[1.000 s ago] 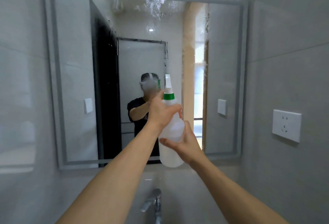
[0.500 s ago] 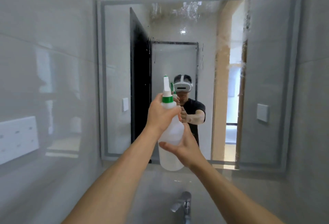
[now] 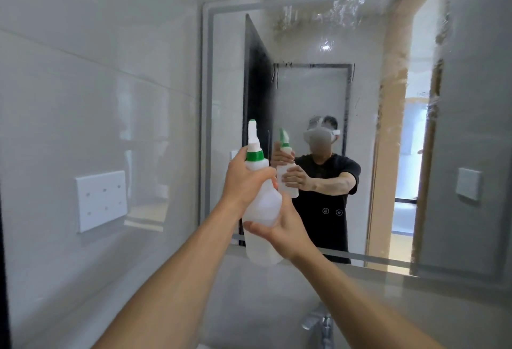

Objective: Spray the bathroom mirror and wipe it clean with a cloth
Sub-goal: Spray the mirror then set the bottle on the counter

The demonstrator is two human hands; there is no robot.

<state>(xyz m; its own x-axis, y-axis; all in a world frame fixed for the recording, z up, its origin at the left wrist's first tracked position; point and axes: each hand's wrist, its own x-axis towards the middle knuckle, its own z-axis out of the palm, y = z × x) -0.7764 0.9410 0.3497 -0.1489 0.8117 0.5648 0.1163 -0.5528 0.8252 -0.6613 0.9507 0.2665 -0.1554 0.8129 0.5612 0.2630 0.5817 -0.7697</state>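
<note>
A translucent white spray bottle with a green collar and white nozzle stands upright in front of the mirror's lower left part. My left hand grips its neck just below the collar. My right hand wraps around the lower body from the right. The wall mirror fills the middle and right of the view; spray droplets and streaks mark its upper part and right side. It reflects a person holding the bottle. No cloth is in view.
A white switch plate sits on the glossy grey tile wall to the left. A chrome tap stands below the mirror at the bottom edge. A second wall plate shows in the reflection at the right.
The view has swung left, so the mirror sits further right and the left wall plate fills more of the frame. Both hands keep the same grip on the bottle.
</note>
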